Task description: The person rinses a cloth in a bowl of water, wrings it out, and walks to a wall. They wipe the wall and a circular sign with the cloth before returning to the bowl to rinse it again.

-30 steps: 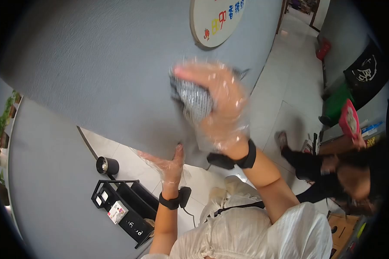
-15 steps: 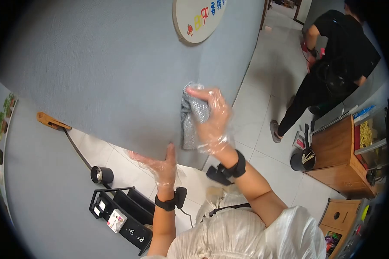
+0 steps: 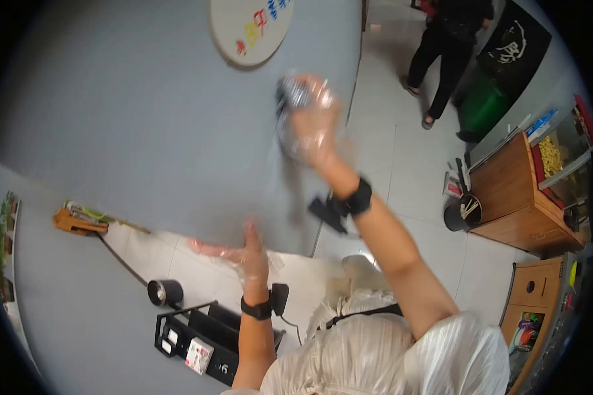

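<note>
My right hand [image 3: 315, 118], in a clear plastic glove, is closed on a grey cloth [image 3: 295, 93] against a broad grey surface [image 3: 151, 131]. The cloth looks bunched, and motion blurs it and the hand. My left hand [image 3: 247, 257], also in a clear glove, is by the near edge of that surface. Its thumb and forefinger are spread apart, and nothing shows in it. Above my right hand, a round white sign [image 3: 252, 29] with coloured characters sits on the grey surface.
A black rack [image 3: 197, 336] and a black cup-shaped container [image 3: 165, 291] are at lower left. On the right are a wooden cabinet [image 3: 504, 187], a black bin [image 3: 462, 212] and a green bin [image 3: 484, 105]. A person in black [image 3: 445, 59] stands farther off on the tiled floor.
My right hand has moved up along the grey surface with the cloth, which is now more bunched. My left hand stays near the edge. The other person has moved farther away, and the view has shifted.
</note>
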A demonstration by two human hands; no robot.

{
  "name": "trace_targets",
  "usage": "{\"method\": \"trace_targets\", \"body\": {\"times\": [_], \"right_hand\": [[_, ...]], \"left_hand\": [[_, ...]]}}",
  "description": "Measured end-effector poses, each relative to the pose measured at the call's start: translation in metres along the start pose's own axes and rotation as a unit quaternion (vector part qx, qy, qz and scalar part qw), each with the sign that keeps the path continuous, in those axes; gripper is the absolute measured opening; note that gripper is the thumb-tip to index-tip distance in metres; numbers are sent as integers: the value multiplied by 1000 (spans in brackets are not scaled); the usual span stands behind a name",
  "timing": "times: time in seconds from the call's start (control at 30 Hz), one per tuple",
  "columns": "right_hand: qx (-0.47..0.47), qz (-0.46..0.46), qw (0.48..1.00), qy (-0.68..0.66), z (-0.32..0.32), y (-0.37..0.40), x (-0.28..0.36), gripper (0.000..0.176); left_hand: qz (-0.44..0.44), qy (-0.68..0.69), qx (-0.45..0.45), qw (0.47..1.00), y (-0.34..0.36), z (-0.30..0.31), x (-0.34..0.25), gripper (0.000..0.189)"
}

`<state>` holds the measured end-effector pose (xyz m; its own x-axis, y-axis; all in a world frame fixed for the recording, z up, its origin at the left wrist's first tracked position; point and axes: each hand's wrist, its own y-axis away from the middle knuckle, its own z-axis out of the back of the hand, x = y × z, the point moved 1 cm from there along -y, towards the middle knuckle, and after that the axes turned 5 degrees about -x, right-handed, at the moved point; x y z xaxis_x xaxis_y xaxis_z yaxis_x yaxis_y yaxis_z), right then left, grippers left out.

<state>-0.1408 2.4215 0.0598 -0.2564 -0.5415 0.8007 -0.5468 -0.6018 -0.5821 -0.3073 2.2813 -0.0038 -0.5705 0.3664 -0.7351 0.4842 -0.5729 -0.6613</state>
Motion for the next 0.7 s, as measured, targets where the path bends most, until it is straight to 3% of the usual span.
{"method": "trace_targets", "body": {"times": [0.03, 0.07, 0.17, 0.23, 0.33, 0.43, 0.47, 0.7], "right_hand": [[-8, 30, 999, 13, 1, 14, 6, 35], [43, 74, 996, 5, 10, 22, 19, 33], [55, 52, 997, -4, 13, 6, -10, 32], [56, -10, 997, -49, 7, -9, -27, 26], [63, -6, 996, -67, 10, -11, -35, 24], [65, 13, 992, -111, 14, -16, -35, 23], [78, 5, 991, -109, 15, -18, -37, 23], [99, -44, 985, -134, 27, -31, -52, 21]], "left_hand": [[4, 17, -3, 1000, 0, -2, 1, 90], [8, 4, -4, 1000, 1, -3, 4, 91], [4, -73, -3, 997, 7, 1, 19, 96], [-20, -149, -18, 988, 12, 1, 24, 97], [49, -164, -39, 985, 25, 4, 39, 95], [112, 91, -20, 989, 16, -1, 28, 90], [72, 67, -8, 995, 13, 0, 29, 87], [141, 118, -64, 981, 17, -8, 6, 84]]}}
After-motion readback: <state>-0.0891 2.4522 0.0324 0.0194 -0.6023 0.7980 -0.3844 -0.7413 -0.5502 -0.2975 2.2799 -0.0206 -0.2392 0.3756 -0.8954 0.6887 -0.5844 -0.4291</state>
